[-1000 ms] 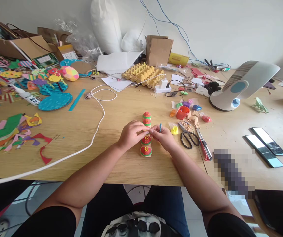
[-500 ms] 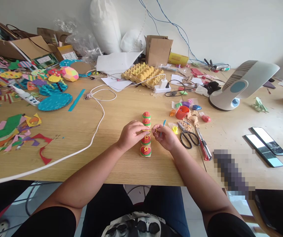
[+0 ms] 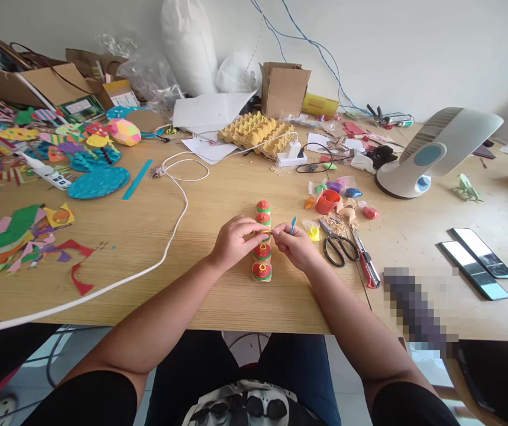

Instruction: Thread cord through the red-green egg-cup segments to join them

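Observation:
Several red-topped, green-banded figures with small yellow loops stand in a column on the table; the nearest figure (image 3: 261,271) and the farthest figure (image 3: 263,206) both show plainly. My left hand (image 3: 239,239) is over the middle of the column from the left, thumb and forefinger pinched on a thin yellow piece (image 3: 266,232). From the right, my right hand (image 3: 295,244) meets it, fingertips pinched at the right end of that piece. A small blue tool (image 3: 293,223) sticks up from between the right hand's fingers.
Right of the hands lie black-handled scissors (image 3: 341,248), a red cutter (image 3: 368,263), a red cup (image 3: 327,202) and a yellow clay packet (image 3: 313,231). A white cable (image 3: 165,251) crosses on the left, near paper scraps (image 3: 9,236). A white fan (image 3: 431,154) stands at the right.
My right hand's fingertips have moved slightly left and closed up to the left fingertips. The blue tool has tilted and shifted a little.

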{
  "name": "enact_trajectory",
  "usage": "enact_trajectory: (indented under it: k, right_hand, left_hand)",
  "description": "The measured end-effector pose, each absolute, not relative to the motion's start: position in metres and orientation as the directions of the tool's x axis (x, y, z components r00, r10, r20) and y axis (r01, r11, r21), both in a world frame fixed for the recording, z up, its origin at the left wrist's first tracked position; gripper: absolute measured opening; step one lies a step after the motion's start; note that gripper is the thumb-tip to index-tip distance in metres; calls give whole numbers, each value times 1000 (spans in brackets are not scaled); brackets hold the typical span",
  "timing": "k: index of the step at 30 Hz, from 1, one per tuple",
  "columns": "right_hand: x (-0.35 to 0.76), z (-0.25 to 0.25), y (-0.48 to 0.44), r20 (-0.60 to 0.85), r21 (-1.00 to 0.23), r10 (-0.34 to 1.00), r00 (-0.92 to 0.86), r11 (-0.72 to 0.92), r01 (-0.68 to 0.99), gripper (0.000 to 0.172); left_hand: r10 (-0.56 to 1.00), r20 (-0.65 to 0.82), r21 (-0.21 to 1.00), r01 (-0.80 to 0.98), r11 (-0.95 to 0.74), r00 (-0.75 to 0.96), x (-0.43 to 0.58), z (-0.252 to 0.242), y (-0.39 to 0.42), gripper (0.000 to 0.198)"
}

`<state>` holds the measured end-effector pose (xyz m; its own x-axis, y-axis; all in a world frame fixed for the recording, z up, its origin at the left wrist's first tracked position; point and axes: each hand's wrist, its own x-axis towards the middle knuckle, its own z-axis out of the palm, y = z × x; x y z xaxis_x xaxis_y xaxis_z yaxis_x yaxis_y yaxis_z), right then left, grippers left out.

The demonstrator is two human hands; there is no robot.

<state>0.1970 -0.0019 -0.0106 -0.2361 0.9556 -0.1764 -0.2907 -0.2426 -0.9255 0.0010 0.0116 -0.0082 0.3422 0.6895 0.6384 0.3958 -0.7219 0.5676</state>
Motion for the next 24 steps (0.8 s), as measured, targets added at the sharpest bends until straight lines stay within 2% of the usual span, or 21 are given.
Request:
enact_trajectory:
  k: [6, 12, 24]
  right_hand:
    - [197, -10, -2, -179, -921, 951, -253, -252, -296, 44]
    - [196, -10, -4, -153, -930, 938, -312, -243, -275, 47]
    - [196, -15, -2, -142, -958, 964, -224, -191, -215, 42]
  left_hand:
    - [701, 636, 586, 389, -711, 322, 1, -7, 11, 12]
    - [681, 648, 549, 409, -729, 342, 1, -7, 11, 13]
    - [674, 650, 536, 416, -734, 350, 1, -11, 13, 14]
